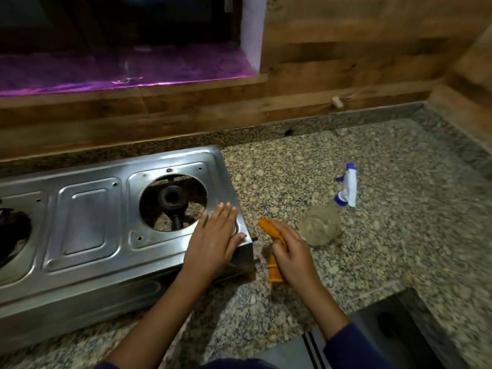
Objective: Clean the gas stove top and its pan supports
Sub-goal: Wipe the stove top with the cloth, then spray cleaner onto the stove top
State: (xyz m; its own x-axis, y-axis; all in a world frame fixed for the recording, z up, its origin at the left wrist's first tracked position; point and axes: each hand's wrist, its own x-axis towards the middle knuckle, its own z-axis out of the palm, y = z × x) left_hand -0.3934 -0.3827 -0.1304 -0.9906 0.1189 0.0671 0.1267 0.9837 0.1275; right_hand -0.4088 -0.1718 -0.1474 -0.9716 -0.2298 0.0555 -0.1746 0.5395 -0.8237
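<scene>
Because your right hand (292, 251) curls round the middle of the orange plastic tool (267, 226), only its two ends show, and you cannot tell what kind of tool it is. It sits just right of the stainless-steel gas stove (87, 225). Your left hand (213, 241) lies flat, fingers straight, on the stove's near right corner. The stove's left end is cut off at the frame edge. A dark burner (171, 199) sits deep in the round opening in its top.

Right of the stove, a clear spray bottle with a blue-and-white trigger head (322, 225) lies on its side, blurred. Stove and bottle rest on a speckled grey granite counter (386, 235). Behind the stove run a wood-patterned wall (346, 49) and a purple-lit sill (119, 70). What looks like a steel sink (386, 328) shows partly at the stove's near right.
</scene>
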